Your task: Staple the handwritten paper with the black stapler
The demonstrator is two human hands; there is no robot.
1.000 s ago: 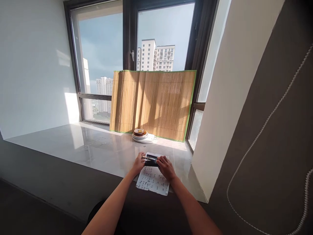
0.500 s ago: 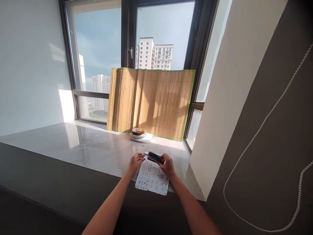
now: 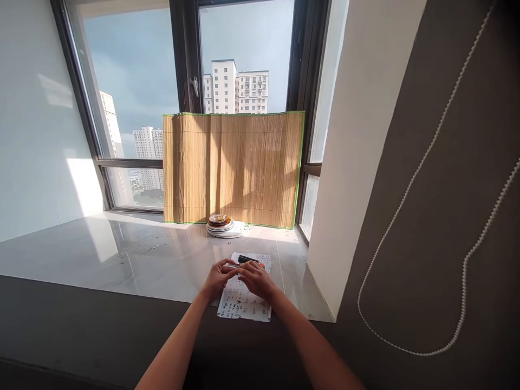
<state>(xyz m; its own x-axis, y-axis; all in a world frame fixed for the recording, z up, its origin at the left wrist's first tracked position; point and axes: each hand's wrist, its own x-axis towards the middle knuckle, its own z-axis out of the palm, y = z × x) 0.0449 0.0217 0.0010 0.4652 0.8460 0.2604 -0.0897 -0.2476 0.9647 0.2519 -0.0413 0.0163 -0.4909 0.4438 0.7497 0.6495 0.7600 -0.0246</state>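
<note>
A black stapler-like tool (image 3: 247, 260) with a red end lies over a sheet of paper (image 3: 244, 303) covered in handwriting, on the window sill. My right hand (image 3: 255, 277) is wrapped over the tool and hides most of it. Close against it, my left hand (image 3: 218, 276) pinches at the tool's left end, where a thin metallic part shows between the fingers. The exact contact there is too small to make out. The paper's near edge reaches over the front edge of the sill.
A stack of small plates (image 3: 220, 226) stands on the sill (image 3: 162, 271) behind the paper. Behind it a bamboo mat (image 3: 235, 168) with green edging leans against the window. A beaded cord (image 3: 400, 208) hangs at the right.
My right hand has moved left over the tool, and my left hand has closed in on its end. The hands are now together. The camera view has shifted, moving the scene left.
</note>
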